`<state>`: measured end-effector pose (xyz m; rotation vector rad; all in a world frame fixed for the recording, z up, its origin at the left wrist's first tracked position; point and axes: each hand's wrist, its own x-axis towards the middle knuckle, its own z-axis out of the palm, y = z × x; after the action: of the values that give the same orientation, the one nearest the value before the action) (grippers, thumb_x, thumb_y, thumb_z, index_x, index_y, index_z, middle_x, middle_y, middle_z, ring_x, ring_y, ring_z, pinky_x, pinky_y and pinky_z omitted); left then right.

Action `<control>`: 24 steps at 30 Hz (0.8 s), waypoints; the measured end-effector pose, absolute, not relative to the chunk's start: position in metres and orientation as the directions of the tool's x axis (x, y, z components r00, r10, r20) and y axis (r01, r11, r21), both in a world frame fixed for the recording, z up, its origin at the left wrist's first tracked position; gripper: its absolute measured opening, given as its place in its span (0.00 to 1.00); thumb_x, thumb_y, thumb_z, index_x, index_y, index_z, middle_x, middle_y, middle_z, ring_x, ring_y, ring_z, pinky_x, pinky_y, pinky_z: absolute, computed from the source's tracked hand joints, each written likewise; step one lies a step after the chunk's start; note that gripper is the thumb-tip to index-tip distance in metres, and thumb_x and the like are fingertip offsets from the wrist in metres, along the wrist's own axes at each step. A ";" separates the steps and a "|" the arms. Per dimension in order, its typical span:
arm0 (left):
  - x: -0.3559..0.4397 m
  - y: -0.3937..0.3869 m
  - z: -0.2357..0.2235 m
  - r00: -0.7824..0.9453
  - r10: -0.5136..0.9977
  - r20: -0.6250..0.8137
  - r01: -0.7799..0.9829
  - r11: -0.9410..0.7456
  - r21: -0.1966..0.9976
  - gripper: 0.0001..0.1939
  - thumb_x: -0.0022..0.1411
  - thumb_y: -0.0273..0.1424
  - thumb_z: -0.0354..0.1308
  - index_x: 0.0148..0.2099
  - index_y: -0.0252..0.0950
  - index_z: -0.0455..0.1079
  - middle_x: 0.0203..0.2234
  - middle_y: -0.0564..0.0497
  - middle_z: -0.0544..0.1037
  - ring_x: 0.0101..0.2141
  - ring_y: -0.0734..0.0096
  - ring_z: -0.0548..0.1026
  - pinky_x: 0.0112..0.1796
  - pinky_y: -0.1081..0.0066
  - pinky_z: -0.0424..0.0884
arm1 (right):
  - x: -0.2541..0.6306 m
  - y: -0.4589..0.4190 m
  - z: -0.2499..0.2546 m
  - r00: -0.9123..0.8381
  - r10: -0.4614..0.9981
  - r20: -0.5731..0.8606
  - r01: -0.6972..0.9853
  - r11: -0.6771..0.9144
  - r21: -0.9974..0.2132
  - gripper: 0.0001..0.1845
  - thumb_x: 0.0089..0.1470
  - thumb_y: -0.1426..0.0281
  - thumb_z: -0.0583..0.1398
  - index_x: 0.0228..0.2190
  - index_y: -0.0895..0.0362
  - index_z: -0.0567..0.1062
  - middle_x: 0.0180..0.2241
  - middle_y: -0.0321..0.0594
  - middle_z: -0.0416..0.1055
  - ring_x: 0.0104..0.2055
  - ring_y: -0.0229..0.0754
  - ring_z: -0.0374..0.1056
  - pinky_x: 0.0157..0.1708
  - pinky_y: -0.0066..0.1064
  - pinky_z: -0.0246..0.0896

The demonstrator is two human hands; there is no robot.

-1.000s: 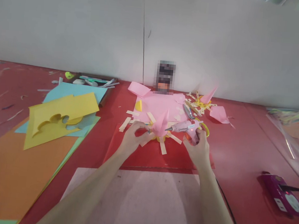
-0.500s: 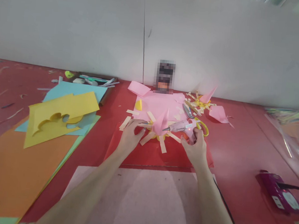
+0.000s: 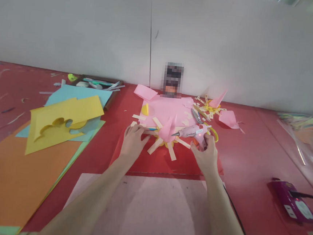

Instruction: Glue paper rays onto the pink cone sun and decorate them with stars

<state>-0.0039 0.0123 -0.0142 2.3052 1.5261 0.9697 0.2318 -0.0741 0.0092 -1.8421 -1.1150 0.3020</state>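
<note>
In my right hand (image 3: 207,151) is a pink glue gun (image 3: 189,130), its metal nozzle pointing left at a pink paper cone (image 3: 167,130). The nozzle tip appears close to the cone; I cannot tell whether they touch. The cone stands on a yellow scalloped paper base (image 3: 169,145) with cream paper strips (image 3: 172,153) spreading out around it. My left hand (image 3: 134,143) is closed at the left side of this piece, pinching the end of one cream strip. A small blue bit (image 3: 152,129) shows by the fingertips, too small to name.
A red board (image 3: 158,163) lies beneath the piece. Behind are pink paper (image 3: 162,109), scissors (image 3: 214,134) and a similar paper piece (image 3: 214,105). Coloured sheets (image 3: 61,145) lie left, near a tray of pens (image 3: 97,83). A purple power box (image 3: 293,202) with a cord sits right.
My left hand has shifted slightly left and down, and the paper piece has turned a little. The glue gun has moved slightly right, staying beside the cone.
</note>
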 end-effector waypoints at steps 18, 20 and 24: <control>0.002 0.004 -0.001 0.300 0.894 0.334 0.810 -0.424 0.406 0.04 0.56 0.30 0.56 0.29 0.39 0.67 0.29 0.51 0.72 0.36 0.64 0.69 0.50 0.58 0.59 | 0.235 -0.073 0.010 0.627 0.733 0.264 0.497 -0.116 -0.860 0.23 0.39 0.59 0.62 0.38 0.54 0.65 0.34 0.38 0.68 0.33 0.38 0.64 0.31 0.29 0.62; 0.004 0.002 0.002 0.331 0.874 0.355 0.795 -0.461 0.394 0.05 0.57 0.28 0.55 0.29 0.38 0.66 0.28 0.52 0.72 0.35 0.66 0.70 0.50 0.59 0.59 | 0.234 -0.073 0.010 0.633 0.730 0.258 0.493 -0.123 -0.862 0.24 0.39 0.59 0.62 0.38 0.54 0.65 0.33 0.38 0.68 0.32 0.38 0.64 0.31 0.29 0.63; 0.006 -0.002 0.006 0.365 0.841 0.400 0.751 -0.519 0.407 0.05 0.59 0.27 0.52 0.30 0.39 0.65 0.29 0.53 0.74 0.36 0.66 0.70 0.49 0.61 0.60 | 0.234 -0.073 0.011 0.639 0.729 0.245 0.478 -0.127 -0.869 0.24 0.39 0.59 0.62 0.38 0.54 0.65 0.34 0.38 0.68 0.33 0.39 0.65 0.32 0.30 0.63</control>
<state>0.0065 -0.0018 0.0061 2.4635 1.4500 0.8645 0.2335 -0.0728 0.0114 -1.7760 -0.9772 0.2892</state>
